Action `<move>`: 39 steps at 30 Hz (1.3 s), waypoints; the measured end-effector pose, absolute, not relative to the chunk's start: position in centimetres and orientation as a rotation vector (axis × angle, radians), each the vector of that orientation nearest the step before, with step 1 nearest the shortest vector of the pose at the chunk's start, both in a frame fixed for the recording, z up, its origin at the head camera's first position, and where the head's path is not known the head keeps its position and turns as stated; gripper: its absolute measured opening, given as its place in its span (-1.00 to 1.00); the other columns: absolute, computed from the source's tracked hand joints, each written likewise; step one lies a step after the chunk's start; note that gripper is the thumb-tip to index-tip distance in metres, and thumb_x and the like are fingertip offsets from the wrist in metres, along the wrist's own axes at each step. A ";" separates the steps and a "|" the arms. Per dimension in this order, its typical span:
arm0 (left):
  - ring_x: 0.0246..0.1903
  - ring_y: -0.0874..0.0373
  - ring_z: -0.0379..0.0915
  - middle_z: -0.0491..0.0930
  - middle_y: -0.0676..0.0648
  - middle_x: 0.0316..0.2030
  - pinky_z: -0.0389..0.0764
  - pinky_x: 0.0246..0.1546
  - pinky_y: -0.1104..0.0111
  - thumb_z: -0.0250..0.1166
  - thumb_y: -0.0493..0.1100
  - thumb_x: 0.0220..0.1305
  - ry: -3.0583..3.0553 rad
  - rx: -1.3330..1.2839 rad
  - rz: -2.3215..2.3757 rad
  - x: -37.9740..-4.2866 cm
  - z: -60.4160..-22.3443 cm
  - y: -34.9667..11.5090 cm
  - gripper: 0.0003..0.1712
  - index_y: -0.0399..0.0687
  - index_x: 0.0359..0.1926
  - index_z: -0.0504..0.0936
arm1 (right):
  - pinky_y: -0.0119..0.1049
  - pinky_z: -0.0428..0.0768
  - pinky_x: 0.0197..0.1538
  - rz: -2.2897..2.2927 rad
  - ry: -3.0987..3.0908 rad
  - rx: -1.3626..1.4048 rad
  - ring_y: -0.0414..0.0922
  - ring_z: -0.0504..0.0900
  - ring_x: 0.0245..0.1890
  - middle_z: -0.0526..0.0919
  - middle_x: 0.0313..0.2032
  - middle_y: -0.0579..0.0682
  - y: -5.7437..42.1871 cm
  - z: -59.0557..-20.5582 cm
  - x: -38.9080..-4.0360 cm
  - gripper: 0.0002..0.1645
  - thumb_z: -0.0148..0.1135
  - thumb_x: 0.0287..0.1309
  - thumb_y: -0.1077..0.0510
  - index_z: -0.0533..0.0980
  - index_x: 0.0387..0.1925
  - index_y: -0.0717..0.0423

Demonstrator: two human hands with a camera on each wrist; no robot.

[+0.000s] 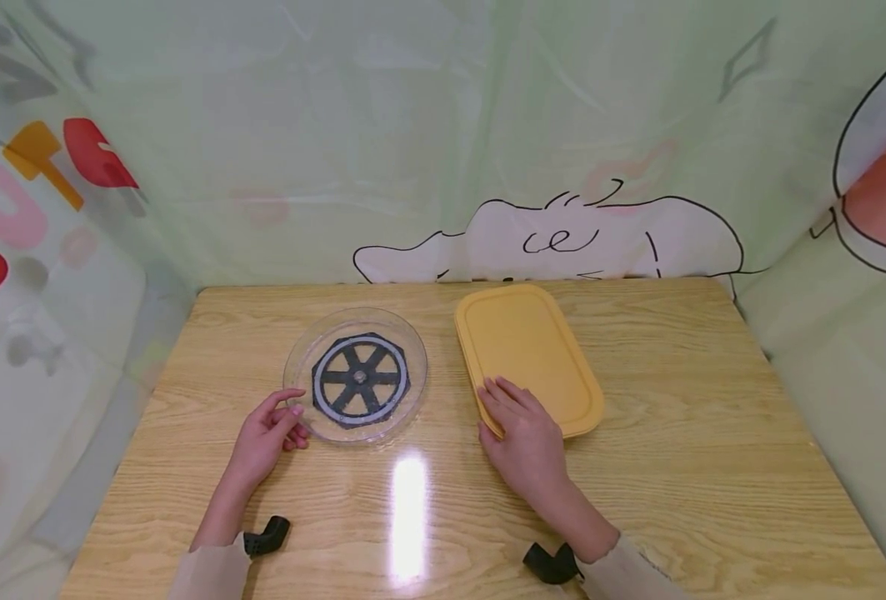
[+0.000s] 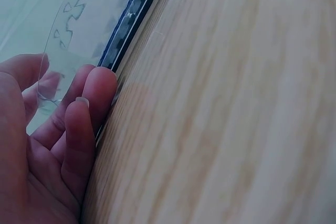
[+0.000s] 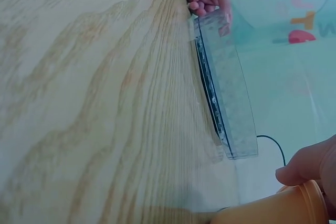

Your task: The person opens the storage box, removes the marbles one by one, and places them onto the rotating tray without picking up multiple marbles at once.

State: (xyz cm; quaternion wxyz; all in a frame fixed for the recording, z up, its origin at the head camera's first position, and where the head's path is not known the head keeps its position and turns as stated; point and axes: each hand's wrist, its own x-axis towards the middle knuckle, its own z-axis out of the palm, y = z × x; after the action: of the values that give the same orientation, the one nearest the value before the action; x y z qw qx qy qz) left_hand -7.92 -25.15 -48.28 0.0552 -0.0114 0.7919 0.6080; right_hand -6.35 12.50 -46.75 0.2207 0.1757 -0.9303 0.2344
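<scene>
A clear round tray [image 1: 416, 337] sits left of centre on the table. A dark spoked piece [image 1: 360, 377] with a pale ring and a central hub shows through its bottom. My left hand [image 1: 266, 433] holds the tray's near left rim; in the left wrist view, its fingers [image 2: 100, 90] lie on both sides of the thin clear wall. To the right lies a box with a flat yellow lid [image 1: 521, 333]. My right hand [image 1: 528, 446] rests on the lid's near left corner, fingers fairly straight. In the right wrist view its thumb [image 3: 302, 166] extends past the lid's rim.
Both stand on a wooden table [image 1: 713, 433] with a glare strip near the front middle. A printed pale green curtain [image 1: 337, 150] hangs behind and at the sides. Black wrist devices [image 1: 266, 536] sit beside the sleeves.
</scene>
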 end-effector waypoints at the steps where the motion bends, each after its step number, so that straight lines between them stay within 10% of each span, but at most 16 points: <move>1: -0.56 0.07 0.62 0.62 -0.28 -0.47 0.63 -0.49 0.34 0.11 -0.26 0.50 2.405 -0.036 1.842 -7.9 -48.3 -25.1 -0.62 -0.34 0.24 0.43 | 0.09 0.48 0.19 0.653 -2.574 0.485 0.01 0.56 0.19 0.65 0.09 0.10 12.5 -46.7 -6.3 -0.41 0.58 -0.14 0.26 0.66 0.05 0.19; 39: -0.55 0.07 0.61 0.63 -0.29 -0.45 0.62 -0.48 0.36 0.12 -0.26 0.50 2.379 -0.053 1.845 -7.9 -47.9 -25.2 -0.62 -0.34 0.24 0.44 | 0.04 0.53 0.15 0.743 -2.525 0.549 0.06 0.59 0.15 0.65 0.08 0.17 12.6 -44.9 -6.1 -0.46 0.57 -0.10 0.30 0.67 0.01 0.25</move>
State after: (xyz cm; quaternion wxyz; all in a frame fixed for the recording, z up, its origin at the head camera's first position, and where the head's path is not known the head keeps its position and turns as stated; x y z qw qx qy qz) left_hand -7.94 -25.16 -47.86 0.0654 -0.0175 0.7884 0.6114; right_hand -6.09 12.61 -44.87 0.2243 0.1988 -0.9152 0.2693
